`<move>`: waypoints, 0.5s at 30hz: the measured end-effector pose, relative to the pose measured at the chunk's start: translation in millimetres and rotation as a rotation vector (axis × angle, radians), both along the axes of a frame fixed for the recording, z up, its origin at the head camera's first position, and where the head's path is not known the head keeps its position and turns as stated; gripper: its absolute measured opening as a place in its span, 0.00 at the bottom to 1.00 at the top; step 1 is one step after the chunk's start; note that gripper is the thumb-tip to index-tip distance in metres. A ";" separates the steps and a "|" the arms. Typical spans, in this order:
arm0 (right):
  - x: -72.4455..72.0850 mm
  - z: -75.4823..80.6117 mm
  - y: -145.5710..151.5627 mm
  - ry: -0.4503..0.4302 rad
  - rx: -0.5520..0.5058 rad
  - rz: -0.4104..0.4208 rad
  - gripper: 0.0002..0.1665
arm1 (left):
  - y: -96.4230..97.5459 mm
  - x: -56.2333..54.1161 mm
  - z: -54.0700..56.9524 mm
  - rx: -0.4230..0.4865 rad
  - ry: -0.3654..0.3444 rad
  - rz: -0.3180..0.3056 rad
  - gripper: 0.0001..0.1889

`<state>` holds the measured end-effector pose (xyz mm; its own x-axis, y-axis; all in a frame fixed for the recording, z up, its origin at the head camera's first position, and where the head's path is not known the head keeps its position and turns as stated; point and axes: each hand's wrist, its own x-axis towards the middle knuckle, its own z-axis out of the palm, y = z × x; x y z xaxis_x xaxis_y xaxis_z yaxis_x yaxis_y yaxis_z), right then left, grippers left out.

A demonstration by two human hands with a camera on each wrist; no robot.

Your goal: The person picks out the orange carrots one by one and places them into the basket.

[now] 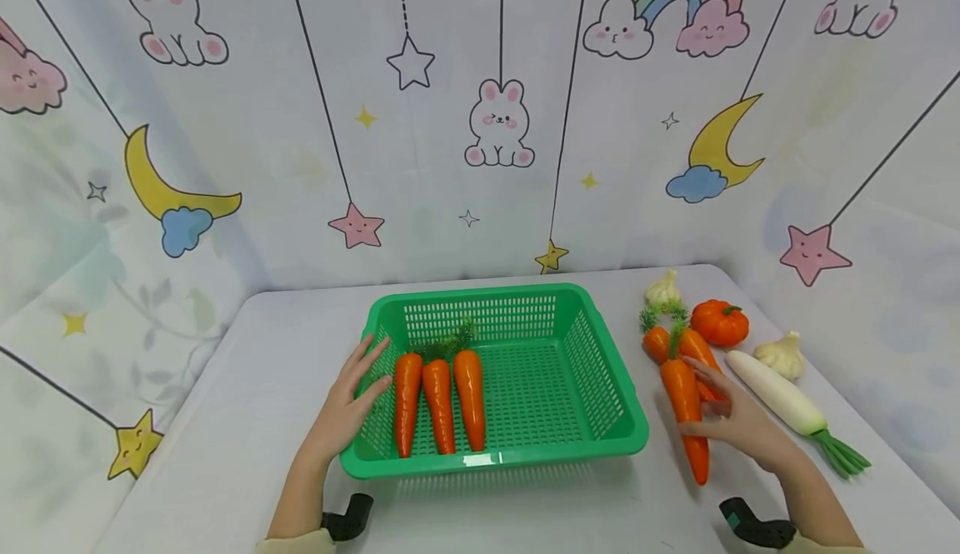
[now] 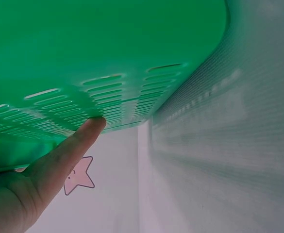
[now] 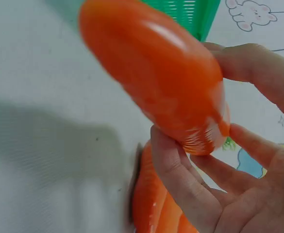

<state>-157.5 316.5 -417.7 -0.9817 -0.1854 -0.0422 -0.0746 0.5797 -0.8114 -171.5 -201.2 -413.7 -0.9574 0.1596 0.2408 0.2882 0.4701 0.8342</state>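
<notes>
At the left wall of a green basket lies my left hand, fingers extended and touching it near the rim. Its thumb presses against the slotted outer wall in the left wrist view. Three orange carrots with green tops lie side by side in the basket's left half. To the right of the basket, my right hand pinches another carrot between thumb and fingers. The right wrist view shows this carrot raised off the table, with more carrots beneath.
More carrots lie behind the held one. A small orange pumpkin, two garlic bulbs, one at the back and one at right, and a white radish with green stalks surround them. A patterned cloth hangs behind the white table.
</notes>
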 end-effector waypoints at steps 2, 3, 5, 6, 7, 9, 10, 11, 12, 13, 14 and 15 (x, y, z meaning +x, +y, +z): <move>0.4 3.8 -0.2 0.000 -0.035 -0.001 0.50 | -0.6 -0.9 -1.5 0.005 0.002 -0.004 0.27; 0.7 6.1 -0.7 -0.001 -0.052 -0.002 0.50 | -0.8 -1.3 -2.1 0.009 0.003 -0.006 0.27; 1.1 11.5 -2.3 0.009 -0.075 -0.001 0.50 | -1.2 -2.0 -2.9 0.013 0.004 -0.010 0.27; 1.2 14.3 -3.5 0.020 -0.078 0.000 0.50 | -1.4 -2.3 -3.2 0.016 0.004 -0.010 0.27; 1.2 17.4 -4.9 0.034 -0.082 0.006 0.50 | -1.5 -2.6 -3.4 0.018 0.002 -0.009 0.27; 1.0 24.0 -7.7 0.046 -0.081 0.002 0.49 | -1.6 -2.4 -3.4 0.018 0.000 -0.008 0.27; 0.7 27.5 -9.0 0.051 -0.080 0.001 0.49 | -1.7 -2.5 -3.5 0.018 -0.001 -0.007 0.27; 0.3 30.8 -10.4 0.050 -0.082 -0.002 0.49 | -1.8 -2.6 -3.5 0.018 -0.001 -0.006 0.27; -0.2 34.0 -11.8 0.046 -0.090 -0.003 0.49 | -1.7 -2.4 -3.2 0.019 -0.002 -0.006 0.27; -0.9 37.1 -13.1 0.044 -0.097 -0.001 0.48 | -1.7 -2.4 -3.2 0.018 -0.001 -0.006 0.27; -1.5 40.0 -14.6 0.037 -0.103 -0.006 0.48 | -1.7 -2.3 -3.1 0.016 0.000 -0.006 0.27; -2.3 42.8 -16.1 0.035 -0.113 -0.003 0.48 | -1.5 -2.0 -2.8 0.015 0.002 -0.006 0.27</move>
